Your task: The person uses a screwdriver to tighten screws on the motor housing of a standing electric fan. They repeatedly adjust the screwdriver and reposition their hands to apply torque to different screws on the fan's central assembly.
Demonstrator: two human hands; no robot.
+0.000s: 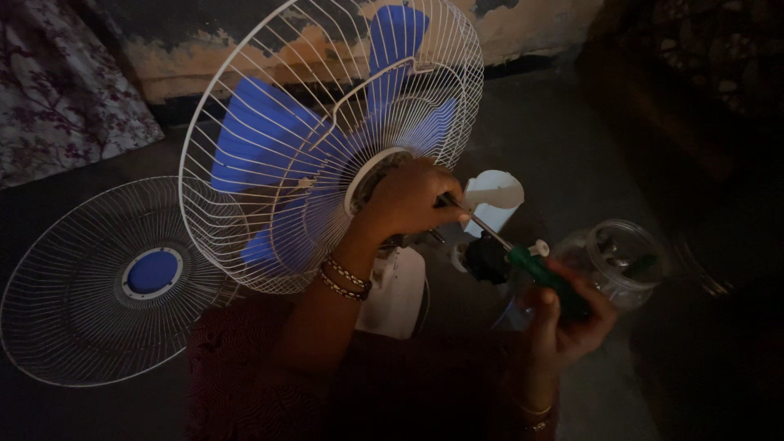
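Observation:
A white wire fan guard [269,163] with blue blades [261,131] behind it stands tilted in front of me. My left hand [408,200] grips the motor housing at the back of the guard's hub, and its fingers also steady the metal shaft of a screwdriver. My right hand [563,314] holds the green-handled screwdriver [543,273], whose tip points up-left toward the fan's hub. Bangles circle my left wrist.
A second wire guard [90,286] with a blue centre disc lies flat on the dark floor at left. A clear plastic jar [621,261] with small parts stands at right. The fan's white base [400,290] sits below the hub. A patterned cloth [57,90] is at far left.

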